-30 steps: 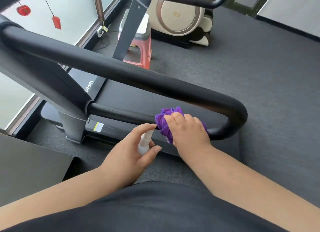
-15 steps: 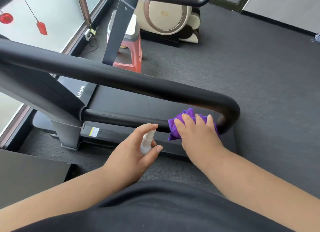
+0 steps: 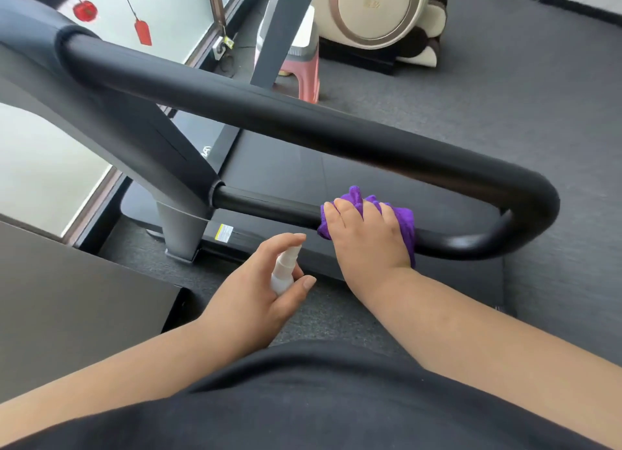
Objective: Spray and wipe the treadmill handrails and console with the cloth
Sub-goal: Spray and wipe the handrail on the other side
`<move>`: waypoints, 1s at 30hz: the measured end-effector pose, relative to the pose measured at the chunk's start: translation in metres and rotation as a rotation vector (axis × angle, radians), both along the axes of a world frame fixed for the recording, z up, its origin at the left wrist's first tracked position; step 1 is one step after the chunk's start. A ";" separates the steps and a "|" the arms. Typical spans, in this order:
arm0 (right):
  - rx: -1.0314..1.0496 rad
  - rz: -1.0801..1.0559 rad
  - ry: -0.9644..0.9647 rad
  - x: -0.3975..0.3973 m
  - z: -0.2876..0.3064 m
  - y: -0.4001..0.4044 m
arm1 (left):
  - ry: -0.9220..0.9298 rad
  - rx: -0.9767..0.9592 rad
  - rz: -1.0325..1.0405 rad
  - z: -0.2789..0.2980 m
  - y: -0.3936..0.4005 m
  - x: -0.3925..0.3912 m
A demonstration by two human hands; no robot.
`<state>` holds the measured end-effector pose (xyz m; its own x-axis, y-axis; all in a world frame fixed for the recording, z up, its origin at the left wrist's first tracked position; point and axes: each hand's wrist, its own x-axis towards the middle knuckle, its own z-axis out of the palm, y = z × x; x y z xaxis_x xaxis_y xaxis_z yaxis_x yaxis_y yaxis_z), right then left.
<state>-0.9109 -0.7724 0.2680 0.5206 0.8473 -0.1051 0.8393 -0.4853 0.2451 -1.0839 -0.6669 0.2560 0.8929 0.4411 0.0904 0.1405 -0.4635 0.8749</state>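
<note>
Handrail (image 3: pixel 303 120): thick matte black padded tube, looping in U-bend into thinner glossy lower bar (image 3: pixel 269 207). Cloth (image 3: pixel 402 219): purple, fluffy, bunched, lying on lower bar near bend. Right hand (image 3: pixel 367 237) pressing cloth onto bar, fingers lying over it. Left hand (image 3: pixel 259 288) gripping small white plastic spray bottle (image 3: pixel 284 271), index finger resting on nozzle top. Floor (image 3: pixel 505 120): dark grey, finely textured. Pink plastic stool (image 3: pixel 303 69) standing beyond treadmill.

The right hand (image 3: pixel 368 237) hides most of the purple cloth (image 3: pixel 400 219) beneath it.
</note>
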 end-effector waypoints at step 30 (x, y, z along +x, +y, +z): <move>0.366 0.734 0.333 -0.038 -0.035 0.107 | 0.029 0.141 0.386 0.013 0.055 -0.048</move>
